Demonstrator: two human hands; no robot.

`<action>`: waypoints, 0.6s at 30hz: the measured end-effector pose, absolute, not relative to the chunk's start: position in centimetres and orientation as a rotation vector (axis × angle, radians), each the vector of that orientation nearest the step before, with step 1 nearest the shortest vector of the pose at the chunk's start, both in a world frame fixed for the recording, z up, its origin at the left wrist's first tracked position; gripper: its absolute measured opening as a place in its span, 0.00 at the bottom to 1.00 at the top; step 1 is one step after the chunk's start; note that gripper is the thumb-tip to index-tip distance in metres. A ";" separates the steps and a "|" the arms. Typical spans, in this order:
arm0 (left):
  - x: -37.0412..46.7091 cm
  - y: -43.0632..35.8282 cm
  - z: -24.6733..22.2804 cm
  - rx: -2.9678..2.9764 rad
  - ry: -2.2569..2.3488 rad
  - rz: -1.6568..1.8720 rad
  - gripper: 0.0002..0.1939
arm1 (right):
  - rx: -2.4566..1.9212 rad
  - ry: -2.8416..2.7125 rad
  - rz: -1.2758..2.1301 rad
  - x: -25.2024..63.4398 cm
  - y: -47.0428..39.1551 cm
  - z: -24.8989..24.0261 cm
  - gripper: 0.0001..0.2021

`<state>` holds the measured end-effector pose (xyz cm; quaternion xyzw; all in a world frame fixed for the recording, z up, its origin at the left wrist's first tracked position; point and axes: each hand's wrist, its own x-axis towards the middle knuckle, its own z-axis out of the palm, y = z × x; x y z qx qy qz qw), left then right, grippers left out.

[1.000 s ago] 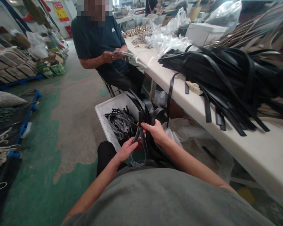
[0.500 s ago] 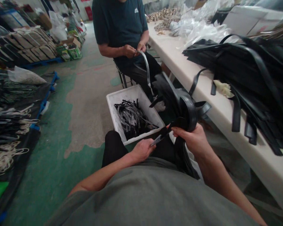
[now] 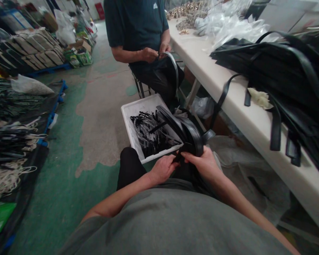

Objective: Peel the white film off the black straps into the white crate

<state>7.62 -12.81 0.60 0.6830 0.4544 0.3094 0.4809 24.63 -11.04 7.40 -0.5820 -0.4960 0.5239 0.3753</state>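
Note:
Over my lap, my right hand [image 3: 205, 163] is closed round a bundle of glossy black straps [image 3: 195, 132]; the loops rise above the fist and lean over the edge of the white bin. My left hand [image 3: 163, 169] pinches a dark strap end right beside it, the fingertips partly hidden. Just beyond both hands stands the white bin [image 3: 134, 141], holding a heap of black and grey strap pieces [image 3: 146, 131].
Across from me a seated person [image 3: 138, 32] works a strap with both hands. A long white table [image 3: 202, 67] on the right carries black strapped pieces [image 3: 289, 74], plastic bags [image 3: 236, 30] and metal hardware [image 3: 188, 10]. Pallets of goods [image 3: 16, 102] line the left.
The strap bundle in my right hand has swung left and down, towards the bin. My hands have come closer together. The other person's strap has shifted right.

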 end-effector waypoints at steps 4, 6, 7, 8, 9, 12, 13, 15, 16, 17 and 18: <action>5.2 -14.0 -1.6 1.727 1.015 0.554 0.09 | -1.449 -1.218 1.273 26.5 -10.0 7.4 0.12; 3.4 -15.0 -2.7 1.665 0.991 0.440 0.10 | -1.434 -1.220 1.285 27.2 -9.5 7.3 0.12; 2.6 -15.5 -3.4 1.587 1.009 0.412 0.11 | -1.441 -1.242 1.305 27.6 -9.4 7.2 0.12; 1.8 -15.9 -4.0 1.484 1.040 0.417 0.12 | -1.456 -1.264 1.320 28.0 -9.5 7.1 0.14; 1.2 -16.1 -4.7 1.370 1.083 0.457 0.13 | -1.481 -1.282 1.330 28.5 -9.7 7.0 0.17; -0.5 -14.7 -6.7 1.087 1.198 0.686 0.18 | -1.579 -1.324 1.344 30.5 -11.4 6.7 0.22; -1.0 -13.3 -7.2 1.034 1.233 0.774 0.19 | -1.606 -1.349 1.364 31.3 -12.1 6.6 0.21; -2.1 -9.4 -7.7 0.964 1.299 0.923 0.21 | -1.640 -1.409 1.445 32.8 -13.9 6.3 0.20; -2.7 -6.9 -7.5 0.931 1.334 0.978 0.21 | -1.655 -1.426 1.494 33.4 -14.8 6.2 0.20; -3.3 -4.4 -7.1 0.897 1.374 1.033 0.22 | -1.670 -1.428 1.541 33.9 -15.8 6.3 0.19; -4.0 -1.8 -6.4 0.871 1.408 1.075 0.22 | -1.685 -1.420 1.579 34.2 -16.7 6.4 0.19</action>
